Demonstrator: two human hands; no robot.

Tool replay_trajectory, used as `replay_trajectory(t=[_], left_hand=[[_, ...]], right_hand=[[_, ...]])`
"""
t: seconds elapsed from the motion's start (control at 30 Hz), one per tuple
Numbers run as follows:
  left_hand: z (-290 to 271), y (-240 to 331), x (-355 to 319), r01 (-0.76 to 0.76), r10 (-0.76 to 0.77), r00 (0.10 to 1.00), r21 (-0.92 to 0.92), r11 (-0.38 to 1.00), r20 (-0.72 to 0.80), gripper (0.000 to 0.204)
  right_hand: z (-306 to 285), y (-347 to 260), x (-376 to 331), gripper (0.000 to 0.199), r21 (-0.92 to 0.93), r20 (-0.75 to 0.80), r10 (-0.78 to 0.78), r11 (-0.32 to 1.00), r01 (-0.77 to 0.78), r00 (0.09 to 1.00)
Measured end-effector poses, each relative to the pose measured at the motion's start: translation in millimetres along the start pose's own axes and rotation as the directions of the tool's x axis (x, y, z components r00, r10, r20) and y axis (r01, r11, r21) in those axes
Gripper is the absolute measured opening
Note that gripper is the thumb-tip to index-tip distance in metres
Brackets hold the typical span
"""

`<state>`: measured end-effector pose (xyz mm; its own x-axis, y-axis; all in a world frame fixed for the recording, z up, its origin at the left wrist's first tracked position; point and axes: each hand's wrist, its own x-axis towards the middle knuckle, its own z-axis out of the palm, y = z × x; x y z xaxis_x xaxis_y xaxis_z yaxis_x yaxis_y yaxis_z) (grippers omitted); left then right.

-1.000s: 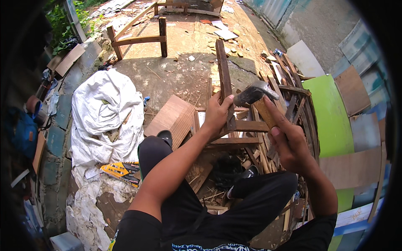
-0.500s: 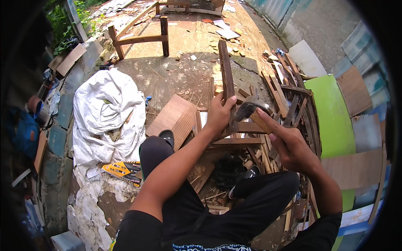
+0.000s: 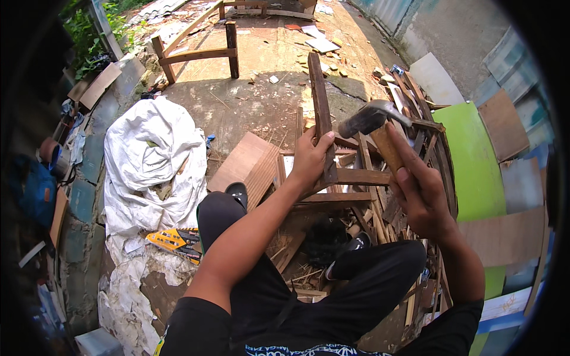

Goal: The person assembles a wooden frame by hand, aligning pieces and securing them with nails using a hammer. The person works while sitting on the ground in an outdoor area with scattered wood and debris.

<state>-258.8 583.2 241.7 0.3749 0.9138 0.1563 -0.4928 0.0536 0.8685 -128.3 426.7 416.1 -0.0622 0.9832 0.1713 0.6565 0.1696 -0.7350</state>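
Observation:
My left hand point(image 3: 310, 159) is closed around an upright dark wooden post point(image 3: 319, 89), the thumb lying along its near side. A shorter wooden crosspiece point(image 3: 363, 177) meets the post below that hand and runs to the right. In my right hand point(image 3: 423, 199) is a claw hammer point(image 3: 380, 117), gripped by its wooden handle with the forefinger stretched along it. The hammer's dark striking face points left toward the post and is apart from it. Another wooden bar point(image 3: 332, 199) lies just under the crosspiece, between my knees.
Scrap wood strips point(image 3: 424, 142) are heaped at the right beside a green panel point(image 3: 475, 160). At the left lie a white sack point(image 3: 154, 157) and a yellow-black package point(image 3: 175, 242). A plywood sheet point(image 3: 243, 166) rests by my foot. Farther off stands a wooden frame point(image 3: 199, 56).
The hammer has risen and swung to the right, away from the post and crosspiece joint. My left hand keeps its hold on the post, which has hardly moved.

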Motion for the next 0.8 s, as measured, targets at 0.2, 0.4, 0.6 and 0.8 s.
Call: replay_trajectory(t=[0.2,0.4,0.6,0.8], left_hand=[[-2.8,-6.1,4.0,0.039,-0.039,0.999,-0.007,0.999,0.025,0.024],[0.6,1.3,1.6,0.067,-0.065,0.998,-0.055,0.996,0.025,0.025],[4.3,-6.1,4.5,-0.021,0.02,1.0,-0.026,0.999,-0.019,0.025],[-2.2,-5.9,2.6,0.057,-0.057,0.998,-0.06,0.997,0.013,0.025]], right_hand=[[0.7,8.3,-6.2,0.061,-0.105,0.076,0.054,0.993,-0.046,0.996],[-4.3,7.6,-6.7,0.061,-0.09,0.053,-0.046,0.995,0.051,0.998],[5.5,23.9,-0.1,0.058,-0.136,0.104,-0.129,0.98,0.143,0.986],[0.9,4.1,2.0,0.059,-0.066,-0.141,-0.121,0.991,0.113,0.983]])
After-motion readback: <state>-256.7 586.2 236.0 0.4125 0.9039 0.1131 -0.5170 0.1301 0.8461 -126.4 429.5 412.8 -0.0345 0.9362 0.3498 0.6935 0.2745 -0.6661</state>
